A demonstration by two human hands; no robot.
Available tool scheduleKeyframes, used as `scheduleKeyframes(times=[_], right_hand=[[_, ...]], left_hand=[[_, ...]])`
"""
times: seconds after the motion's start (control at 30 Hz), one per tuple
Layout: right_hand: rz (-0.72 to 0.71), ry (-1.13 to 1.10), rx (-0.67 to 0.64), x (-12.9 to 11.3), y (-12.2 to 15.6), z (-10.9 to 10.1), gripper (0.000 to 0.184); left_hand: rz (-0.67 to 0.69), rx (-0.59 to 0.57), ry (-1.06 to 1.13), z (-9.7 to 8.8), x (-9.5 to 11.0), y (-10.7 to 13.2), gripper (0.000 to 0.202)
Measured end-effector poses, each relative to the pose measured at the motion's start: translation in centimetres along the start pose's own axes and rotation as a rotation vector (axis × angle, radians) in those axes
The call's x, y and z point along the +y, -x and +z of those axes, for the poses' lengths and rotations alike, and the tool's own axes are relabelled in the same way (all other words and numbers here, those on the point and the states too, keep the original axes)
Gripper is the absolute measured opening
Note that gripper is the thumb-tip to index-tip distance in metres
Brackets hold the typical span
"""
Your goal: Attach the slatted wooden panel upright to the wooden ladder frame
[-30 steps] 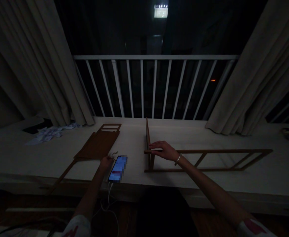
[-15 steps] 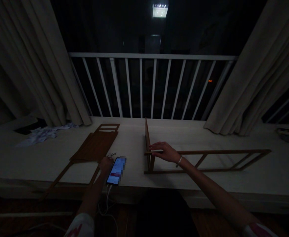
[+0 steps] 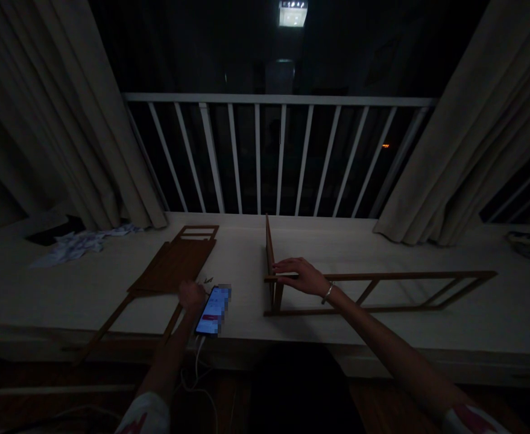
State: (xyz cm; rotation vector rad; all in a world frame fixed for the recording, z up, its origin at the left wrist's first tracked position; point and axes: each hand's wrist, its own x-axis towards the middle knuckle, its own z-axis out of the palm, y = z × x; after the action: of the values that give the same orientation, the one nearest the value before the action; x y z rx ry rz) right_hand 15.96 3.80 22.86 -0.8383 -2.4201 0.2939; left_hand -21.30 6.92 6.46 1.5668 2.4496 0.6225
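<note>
My left hand (image 3: 192,296) is low over the windowsill, its fingers drawn together beside the lit phone (image 3: 213,310). Small dark pieces (image 3: 208,280), perhaps screws, lie just past its fingertips; what the hand holds is too dark to make out. Under and beside that wrist lies a brown wooden frame with a solid panel (image 3: 174,265). My right hand (image 3: 303,276), a bracelet at its wrist, grips the left corner of a second wooden frame (image 3: 382,276), thumb and fingers about the top bar. This frame stands on its long edge, with a short upright board (image 3: 270,244) at its left end.
A white railing (image 3: 283,101) runs along the dark window behind the sill (image 3: 242,259). Curtains hang left (image 3: 106,150) and right (image 3: 432,193). Crumpled printed paper (image 3: 72,244) lies at far left. A white cable (image 3: 198,361) drops from the phone over the sill's edge.
My left hand has shifted slightly left and up, back from the small pieces by the phone. The right hand keeps its place on the standing frame.
</note>
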Motion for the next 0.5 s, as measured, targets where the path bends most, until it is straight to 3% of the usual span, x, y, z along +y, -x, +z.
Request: scheduleKeyframes(times=[0.1, 0.17, 0.37, 0.5], right_hand=[[-0.002, -0.005, 0.003, -0.1, 0.1, -0.1, 0.027], [-0.011, -0.009, 0.003, -0.2, 0.1, -0.2, 0.027], [-0.034, -0.036, 0.016, -0.4, 0.3, -0.5, 0.028], [-0.036, -0.049, 0.015, -0.4, 0.4, -0.5, 0.027]], left_hand=[[-0.024, 0.176, -0.116, -0.4, 0.6, 0.3, 0.036], [0.024, 0.211, -0.179, -0.5, 1.0, 0.5, 0.031], [0.188, 0.113, -0.146, 0.1, 2.9, 1.4, 0.029], [0.159, 0.059, -0.045, 0.4, 3.4, 2.0, 0.03]])
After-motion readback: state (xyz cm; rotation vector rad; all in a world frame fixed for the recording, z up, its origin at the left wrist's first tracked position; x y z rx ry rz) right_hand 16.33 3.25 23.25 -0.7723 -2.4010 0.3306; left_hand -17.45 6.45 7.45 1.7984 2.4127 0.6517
